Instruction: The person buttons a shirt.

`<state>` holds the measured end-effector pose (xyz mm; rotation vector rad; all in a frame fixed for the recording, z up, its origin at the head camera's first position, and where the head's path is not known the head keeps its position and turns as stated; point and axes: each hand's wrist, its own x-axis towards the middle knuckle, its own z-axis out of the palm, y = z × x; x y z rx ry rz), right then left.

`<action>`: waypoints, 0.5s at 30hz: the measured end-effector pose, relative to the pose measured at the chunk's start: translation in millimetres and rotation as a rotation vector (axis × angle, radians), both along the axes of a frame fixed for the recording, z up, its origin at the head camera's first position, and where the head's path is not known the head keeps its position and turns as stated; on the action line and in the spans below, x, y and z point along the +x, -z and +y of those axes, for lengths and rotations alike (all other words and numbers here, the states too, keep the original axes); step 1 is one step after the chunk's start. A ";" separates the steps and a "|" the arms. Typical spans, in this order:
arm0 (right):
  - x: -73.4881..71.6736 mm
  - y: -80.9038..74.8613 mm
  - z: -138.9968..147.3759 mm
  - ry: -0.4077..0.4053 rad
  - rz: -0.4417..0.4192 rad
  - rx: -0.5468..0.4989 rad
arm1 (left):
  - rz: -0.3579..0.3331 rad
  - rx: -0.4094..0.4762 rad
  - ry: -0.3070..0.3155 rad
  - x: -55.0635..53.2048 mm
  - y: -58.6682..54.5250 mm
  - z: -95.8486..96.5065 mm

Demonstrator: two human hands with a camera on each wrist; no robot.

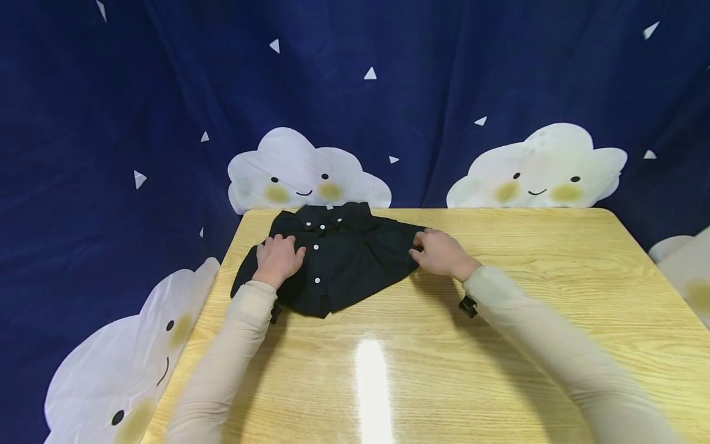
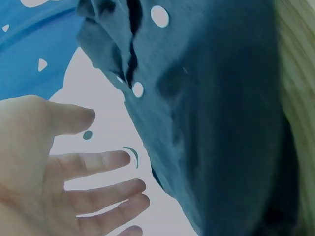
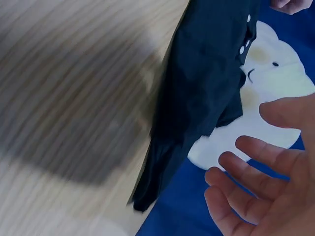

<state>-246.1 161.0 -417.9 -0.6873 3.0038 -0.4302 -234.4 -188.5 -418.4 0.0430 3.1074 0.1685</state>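
A black collared shirt (image 1: 355, 265) with white buttons lies front up on the table, its collar toward the far edge. Over the shirt's left part is my left hand (image 1: 279, 257); the left wrist view shows its fingers (image 2: 103, 201) spread and fairly straight, holding nothing. At the end of the sleeve on the right is my right hand (image 1: 440, 251). Its fingers (image 3: 256, 174) are loosely bent in the right wrist view, with a gap between them and the dark cloth (image 3: 202, 73).
The wooden table (image 1: 499, 345) spreads out in front and to the right, with a bright reflection near its front. Behind it and along the left hangs a dark blue curtain (image 1: 344, 105) with white triangles and smiling clouds.
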 end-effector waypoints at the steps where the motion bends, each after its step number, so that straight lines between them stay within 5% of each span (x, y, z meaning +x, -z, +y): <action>1: -0.1 0.6 -4.3 -0.007 0.001 -0.003 | -0.001 0.002 -0.008 0.0 0.2 -3.4; 7: 0.2 7.8 -28.3 -0.037 0.012 -0.009 | -0.016 0.028 -0.047 1.5 7.5 -21.2; 15: -1.8 19.3 -59.6 -0.055 -0.022 0.041 | -0.163 0.063 -0.014 4.6 22.5 -34.2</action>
